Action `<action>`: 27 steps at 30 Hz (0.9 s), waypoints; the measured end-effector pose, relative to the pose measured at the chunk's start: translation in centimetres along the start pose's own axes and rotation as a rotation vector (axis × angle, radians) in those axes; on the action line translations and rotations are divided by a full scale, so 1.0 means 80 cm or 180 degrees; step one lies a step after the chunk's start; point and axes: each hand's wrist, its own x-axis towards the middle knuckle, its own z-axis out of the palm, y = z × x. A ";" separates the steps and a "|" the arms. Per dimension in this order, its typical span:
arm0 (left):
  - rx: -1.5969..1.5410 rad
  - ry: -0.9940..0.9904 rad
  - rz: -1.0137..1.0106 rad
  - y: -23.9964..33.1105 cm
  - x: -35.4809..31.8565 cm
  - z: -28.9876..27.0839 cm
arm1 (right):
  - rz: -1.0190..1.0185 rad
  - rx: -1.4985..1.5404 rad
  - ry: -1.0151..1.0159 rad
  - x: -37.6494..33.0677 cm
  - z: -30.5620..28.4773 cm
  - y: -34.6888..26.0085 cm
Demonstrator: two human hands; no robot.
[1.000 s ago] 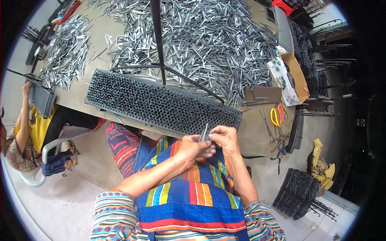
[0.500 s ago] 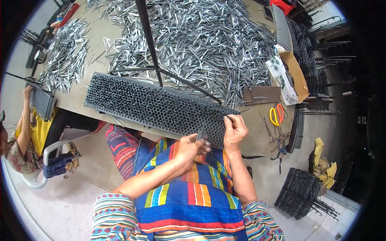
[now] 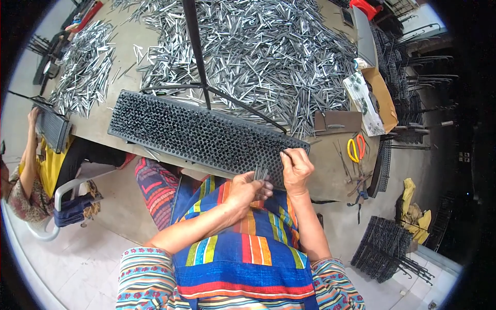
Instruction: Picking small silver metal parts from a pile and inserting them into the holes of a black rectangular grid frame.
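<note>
A long black perforated rack (image 3: 238, 159) lies tilted across the table's near edge. Dark short pieces crowd its holes on the left and middle, while bare holes show toward the right end. My left hand (image 3: 247, 190) is closed around several thin grey metal strips (image 3: 261, 173), whose tips stick up beside the rack's near edge. At the right end of the rack, my right hand (image 3: 297, 170) has thumb and forefinger pinched together over the holes. Whatever sits between those fingertips is too small or hidden to make out.
A wide heap of metal strips (image 3: 248, 57) covers the table beyond the rack, with a smaller pile (image 3: 85, 70) at left. Black rods (image 3: 199, 57) rise from the rack. Scissors (image 3: 356, 148) and an open carton (image 3: 380, 98) lie right. Another person (image 3: 39, 175) sits at far left.
My right hand has shifted slightly left over the rack's holes, still pinched. My left hand stays nearly in place; its fingers and the strips look sharper now.
</note>
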 end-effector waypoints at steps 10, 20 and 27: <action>-0.0310 -0.0057 -0.0194 0.000 0.001 -0.004 | 0.0267 -0.0100 -0.0222 -0.004 -0.001 0.000; -0.0341 -0.0222 -0.0228 0.010 -0.006 0.000 | 0.1613 0.1567 -0.1672 -0.021 -0.016 -0.010; -0.0223 -0.0328 -0.0248 0.011 -0.011 -0.013 | 0.2876 0.2893 -0.1332 -0.030 -0.005 -0.015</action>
